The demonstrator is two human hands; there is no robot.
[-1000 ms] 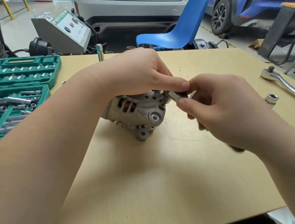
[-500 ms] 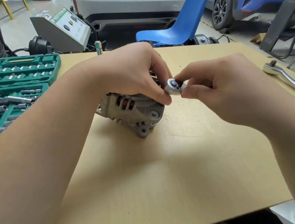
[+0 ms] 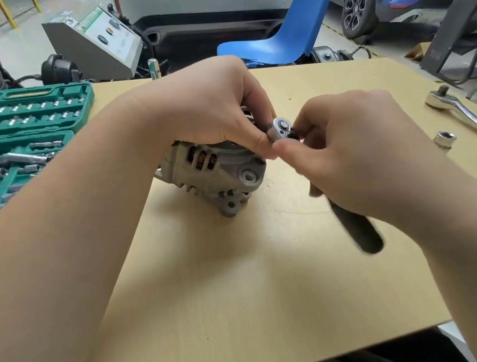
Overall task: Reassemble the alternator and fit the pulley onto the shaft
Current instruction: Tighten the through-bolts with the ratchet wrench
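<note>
Grey cast metal, ribbed and slotted with copper windings showing through, the alternator (image 3: 213, 169) lies mid-way on the pale wooden table (image 3: 221, 310), its top hidden under the left hand (image 3: 212, 106), whose fingers curl over it and meet the small ratchet (image 3: 282, 127) at its round chrome head. Curled round that ratchet's blurred dark handle, the right hand (image 3: 353, 155) pinches the head too. A green socket case (image 3: 19, 144) lies at left; a loose socket (image 3: 444, 140) and a larger chrome ratchet (image 3: 465, 111) lie at right.

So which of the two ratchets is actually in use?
The small black-handled ratchet in the right hand at the alternator; the big chrome ratchet lies untouched.
</note>
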